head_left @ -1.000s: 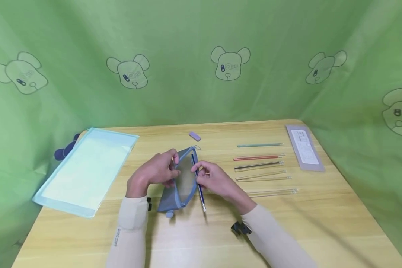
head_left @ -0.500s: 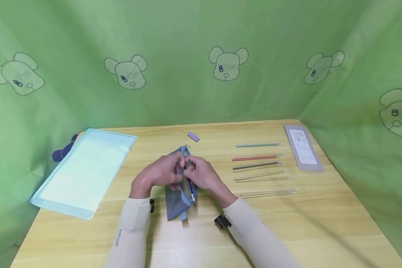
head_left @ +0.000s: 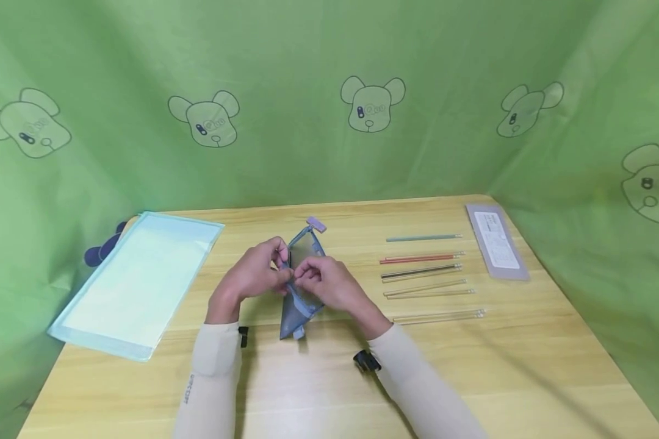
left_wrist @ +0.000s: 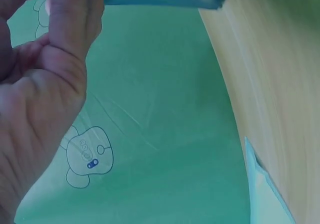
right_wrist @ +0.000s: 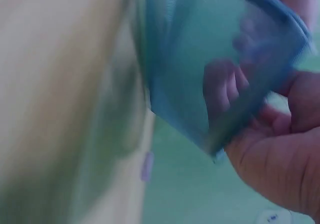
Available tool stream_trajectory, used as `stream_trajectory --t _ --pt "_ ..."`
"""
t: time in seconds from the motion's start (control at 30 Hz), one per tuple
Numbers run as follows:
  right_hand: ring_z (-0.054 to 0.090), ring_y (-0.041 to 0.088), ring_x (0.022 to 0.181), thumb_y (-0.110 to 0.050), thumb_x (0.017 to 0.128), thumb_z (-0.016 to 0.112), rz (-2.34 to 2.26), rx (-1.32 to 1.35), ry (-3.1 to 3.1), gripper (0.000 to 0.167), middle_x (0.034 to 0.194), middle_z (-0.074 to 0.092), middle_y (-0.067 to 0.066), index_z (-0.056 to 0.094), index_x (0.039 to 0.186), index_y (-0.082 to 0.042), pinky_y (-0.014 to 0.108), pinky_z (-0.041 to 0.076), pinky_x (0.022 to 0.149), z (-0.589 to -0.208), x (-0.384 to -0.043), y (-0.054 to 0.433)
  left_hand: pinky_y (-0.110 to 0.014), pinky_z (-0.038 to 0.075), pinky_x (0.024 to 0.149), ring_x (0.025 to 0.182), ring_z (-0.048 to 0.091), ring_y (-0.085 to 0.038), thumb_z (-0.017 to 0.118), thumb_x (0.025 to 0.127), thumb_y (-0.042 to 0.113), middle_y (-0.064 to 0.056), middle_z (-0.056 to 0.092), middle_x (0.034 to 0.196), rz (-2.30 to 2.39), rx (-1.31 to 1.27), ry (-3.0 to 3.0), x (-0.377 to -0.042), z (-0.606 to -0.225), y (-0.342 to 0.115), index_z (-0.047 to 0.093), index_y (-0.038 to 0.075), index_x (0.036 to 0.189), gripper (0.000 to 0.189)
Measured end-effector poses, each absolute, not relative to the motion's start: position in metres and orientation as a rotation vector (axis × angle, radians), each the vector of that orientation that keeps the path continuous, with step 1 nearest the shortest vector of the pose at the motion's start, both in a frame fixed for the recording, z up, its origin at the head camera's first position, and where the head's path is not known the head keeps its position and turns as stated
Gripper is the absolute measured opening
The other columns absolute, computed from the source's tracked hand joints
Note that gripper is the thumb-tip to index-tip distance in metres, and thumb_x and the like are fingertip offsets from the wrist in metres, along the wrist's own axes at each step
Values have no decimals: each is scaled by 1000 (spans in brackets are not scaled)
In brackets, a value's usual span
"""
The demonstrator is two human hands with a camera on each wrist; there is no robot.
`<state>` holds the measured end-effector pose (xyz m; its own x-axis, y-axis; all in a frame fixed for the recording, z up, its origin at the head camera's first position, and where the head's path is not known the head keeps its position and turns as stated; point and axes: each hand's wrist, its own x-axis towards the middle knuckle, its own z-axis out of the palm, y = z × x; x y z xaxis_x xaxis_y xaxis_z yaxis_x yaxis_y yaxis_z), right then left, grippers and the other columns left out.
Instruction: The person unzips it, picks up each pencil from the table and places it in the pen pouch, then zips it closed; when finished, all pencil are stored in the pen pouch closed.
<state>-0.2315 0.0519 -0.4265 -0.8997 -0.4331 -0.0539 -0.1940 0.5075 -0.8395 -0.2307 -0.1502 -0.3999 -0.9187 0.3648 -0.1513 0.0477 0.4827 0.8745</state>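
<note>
In the head view, both hands of the person meet at a blue mesh zip pouch, which is tilted above the middle of the wooden table with its mouth parted. The left hand pinches the left rim between thumb and fingers. The right hand has its fingers curled together at the mouth, narrow, just beside the left fingertips; I cannot tell what is between them. A purple eraser appears at the far end of the pouch, and whether the two touch is not clear. On the left lies a pale-blue document folder. On the right lie pencils in separate rows: one teal pencil, then red pencils, dark and light ones, and nearest, pale ones. Beyond them is a lilac packet with a white label. In the left wrist view, the left hand is raised, its fingertips cut by the upper edge, with the pouch beside them and a corner of the folder below. In the right wrist view, which is blurred, curled fingers show through the mesh, and the eraser is farther back, near the table edge.
</note>
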Motion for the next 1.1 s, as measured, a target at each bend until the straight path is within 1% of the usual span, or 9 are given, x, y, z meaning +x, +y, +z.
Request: stream_trajectory --t 0.07,0.2,0.3,0.37,0.5,0.63,0.8,0.9,1.1 --pt "71 17 94 -7 102 71 -1303 -629 2469 10 105 76 10 74 111 -4 27 67 83 -419 -233 63 -51 72 76 74 76 -33 70 97 -4 -14 60 98 1392 349 2417 -230 -399 -152 51 -1 109 22" --pt "72 20 102 -7 102 69 -1171 -828 2474 15 108 77 9 73 116 -4 32 67 93 -401 -238 101 -52 71 75 71 72 -24 70 96 -4 -13 62 95 1341 360 2409 -228 -398 -155 53 -1 110 22" --pt "72 19 104 -7 102 70 -1018 -905 2498 12 105 77 4 74 113 -9 36 67 97 -389 -238 139 -51 71 75 70 70 -22 70 96 -4 -12 61 95 1313 374 2403 -228 -397 -156 53 -1 110 22" --pt "71 17 103 -7 102 70 -917 -927 2514 10 101 76 -1 74 109 -13 37 67 96 -385 -236 166 -51 71 75 70 70 -22 70 96 -4 -12 61 95 1300 374 2402 -228 -397 -156 54 0 109 22" --pt "62 12 89 -3 95 75 -766 -860 2533 18 88 63 -7 68 96 -18 26 61 81 -382 -228 215 -50 71 75 70 69 -22 70 96 -3 -12 61 97 1285 374 2401 -228 -397 -157 54 1 109 22" --pt "52 10 79 6 87 73 -671 -739 2556 25 82 57 -6 64 89 -18 20 48 68 -388 -223 253 -51 71 76 69 69 -21 70 96 -2 -13 62 97 1280 376 2401 -229 -396 -159 54 2 109 21" --pt "50 13 79 11 78 69 -545 -600 2584 26 82 55 -2 66 87 -14 22 43 66 -402 -224 277 -50 71 74 69 68 -21 71 96 -3 -13 62 97 1283 373 2408 -228 -397 -162 54 0 110 22" --pt "51 16 80 12 73 72 -494 -539 2567 30 83 56 -1 65 87 -14 25 45 68 -410 -224 280 -48 71 73 68 68 -21 70 96 -3 -12 62 97 1286 372 2406 -227 -398 -163 54 0 110 22" --pt "53 22 79 15 71 61 -464 -320 2524 34 79 53 2 58 85 -15 30 45 65 -419 -215 278 -52 71 75 69 68 -22 71 96 -2 -12 61 98 1282 376 2413 -228 -398 -163 54 1 110 21"
